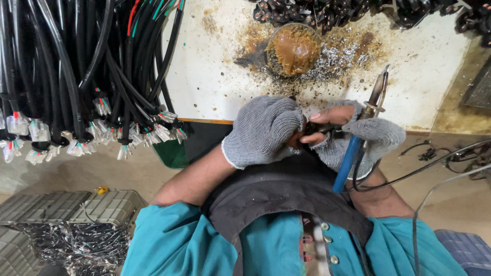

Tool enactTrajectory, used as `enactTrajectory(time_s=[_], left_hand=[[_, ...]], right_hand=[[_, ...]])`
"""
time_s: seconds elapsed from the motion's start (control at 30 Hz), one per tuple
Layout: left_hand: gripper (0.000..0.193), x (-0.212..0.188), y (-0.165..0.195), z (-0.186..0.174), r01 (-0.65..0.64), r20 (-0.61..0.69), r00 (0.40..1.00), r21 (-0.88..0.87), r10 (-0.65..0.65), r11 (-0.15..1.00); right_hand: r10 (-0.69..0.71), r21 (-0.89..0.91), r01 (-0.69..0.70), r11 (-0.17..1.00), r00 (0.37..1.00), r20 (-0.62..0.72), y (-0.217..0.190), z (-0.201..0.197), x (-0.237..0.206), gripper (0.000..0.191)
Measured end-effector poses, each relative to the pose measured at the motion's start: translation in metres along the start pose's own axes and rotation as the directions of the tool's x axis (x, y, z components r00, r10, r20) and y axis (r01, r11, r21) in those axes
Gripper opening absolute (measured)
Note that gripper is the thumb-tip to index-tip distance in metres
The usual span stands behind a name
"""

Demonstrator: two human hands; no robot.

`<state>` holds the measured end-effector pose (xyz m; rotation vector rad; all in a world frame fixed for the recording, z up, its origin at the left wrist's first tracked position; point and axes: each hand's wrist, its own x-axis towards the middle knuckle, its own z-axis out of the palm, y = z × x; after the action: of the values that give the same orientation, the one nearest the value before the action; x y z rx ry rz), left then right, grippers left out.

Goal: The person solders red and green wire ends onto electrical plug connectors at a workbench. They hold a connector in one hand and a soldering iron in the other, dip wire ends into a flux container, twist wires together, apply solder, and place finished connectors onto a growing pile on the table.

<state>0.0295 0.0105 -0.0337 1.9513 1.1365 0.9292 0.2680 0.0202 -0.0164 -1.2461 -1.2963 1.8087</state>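
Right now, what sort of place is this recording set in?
Probably a small cable-assembly or soldering workshop. The right hand holds a blue-handled soldering iron, a stained white bench carries a tin of brown flux, and black cable bundles with stripped ends hang at one side.

**Around the stained bench**

A thick bundle of black cables [76, 61] hangs at the upper left, their stripped ends [102, 135] showing clear sleeves with red, green and white cores. The white surface [215, 76] is scorched brown and speckled with silvery flecks around a round tin of brown paste [293, 49] (its top crusted and uneven). More dark cable ends [327, 13] pile along the far edge. At the lower left, grey ribbed crates [66, 207] sit beside a tangle of shiny wire scraps [76, 245]. Loose black wires [445, 158] trail over the floor at the right, near a blue-grey cushion [468, 250].
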Motion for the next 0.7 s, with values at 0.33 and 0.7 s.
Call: enactTrajectory(time_s=[0.33,0.7], left_hand=[[0.032,0.006,0.007,0.004,0.085,-0.185,0.981,0.152,-0.057,0.985],[0.039,0.022,0.017,-0.024,0.066,-0.105,0.992,-0.103,-0.077,0.992]], right_hand=[[-0.295,-0.207,0.274,0.939,0.952,-0.081,-0.042,0.009,0.016,0.03],[-0.161,-0.271,0.149,0.951,0.987,-0.025,-0.005,0.005,0.004,0.055]])
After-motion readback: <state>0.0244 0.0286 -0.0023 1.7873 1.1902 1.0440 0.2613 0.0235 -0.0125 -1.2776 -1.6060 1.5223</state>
